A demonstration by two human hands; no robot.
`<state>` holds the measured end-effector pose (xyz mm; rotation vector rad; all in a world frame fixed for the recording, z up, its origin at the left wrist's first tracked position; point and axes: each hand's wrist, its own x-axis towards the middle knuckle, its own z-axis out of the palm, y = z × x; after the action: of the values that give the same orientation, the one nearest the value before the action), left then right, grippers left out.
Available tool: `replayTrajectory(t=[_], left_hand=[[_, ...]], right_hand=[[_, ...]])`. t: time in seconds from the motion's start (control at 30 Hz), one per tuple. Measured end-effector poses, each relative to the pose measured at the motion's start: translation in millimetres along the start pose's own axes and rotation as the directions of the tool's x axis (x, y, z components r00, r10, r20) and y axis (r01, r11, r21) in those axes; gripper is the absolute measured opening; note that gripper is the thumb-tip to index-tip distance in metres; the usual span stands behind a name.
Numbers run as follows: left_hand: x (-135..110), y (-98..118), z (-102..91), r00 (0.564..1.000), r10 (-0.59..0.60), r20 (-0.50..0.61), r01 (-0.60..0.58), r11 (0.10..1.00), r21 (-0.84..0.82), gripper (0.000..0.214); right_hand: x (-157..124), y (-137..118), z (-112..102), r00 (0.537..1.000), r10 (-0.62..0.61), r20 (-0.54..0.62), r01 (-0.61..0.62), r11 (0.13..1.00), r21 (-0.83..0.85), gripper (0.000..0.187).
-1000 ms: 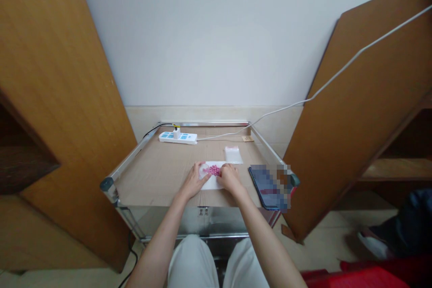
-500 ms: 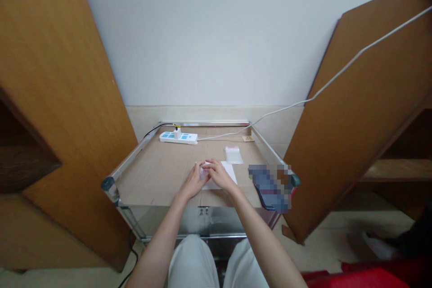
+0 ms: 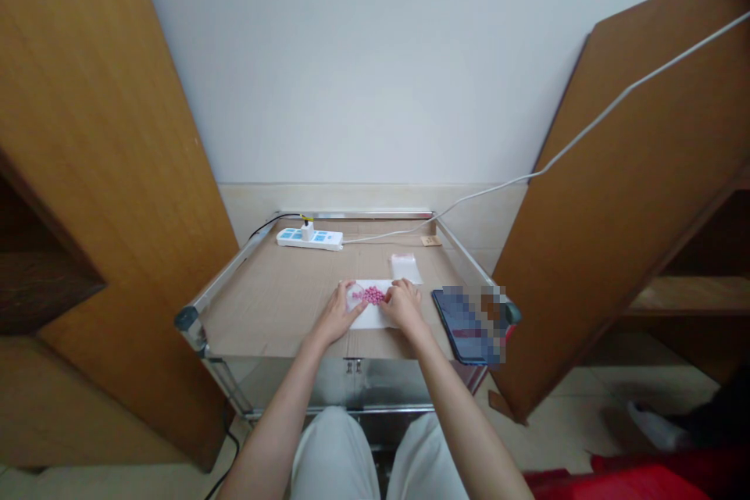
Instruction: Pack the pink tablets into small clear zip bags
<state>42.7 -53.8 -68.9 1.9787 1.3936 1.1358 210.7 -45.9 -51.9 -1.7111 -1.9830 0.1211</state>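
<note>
Right fingers (image 3: pixel 392 300) bunched at pink beads (image 3: pixel 373 295), left fingers (image 3: pixel 354 314) parted around plastic (image 3: pixel 352 294)

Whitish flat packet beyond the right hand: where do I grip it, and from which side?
Pinch the packet by its right edge, coming from the right, I'd judge: it lies flat, brown tabletop borders that edge, and the right hand and white paper crowd its near end.
</note>
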Motion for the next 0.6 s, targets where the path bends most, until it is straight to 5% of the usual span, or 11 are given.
replayTrajectory(t=[0.27,0.47,0.6], left_hand=[[0,0,-0.1,1.0,-0.002,-0.002,0.002,1.0,0.028,0.048],[-1,-1,1.2,1.0,0.011,0.007,-0.011,0.999,0.032,0.048],[0,-1,1.3,0.999,0.027,0.027,-0.027,1.0,0.007,0.047]], right_hand=[[1,0,10,0.999,0.039,-0.014,-0.039,0.999,0.024,0.007],[10,-15,6,0.989,0.006,-0.15,0.051,0.924,0.378,0.008],[12,-26,10,0.99,-0.082,-0.115,0.131,0.834,0.536,0.009]])
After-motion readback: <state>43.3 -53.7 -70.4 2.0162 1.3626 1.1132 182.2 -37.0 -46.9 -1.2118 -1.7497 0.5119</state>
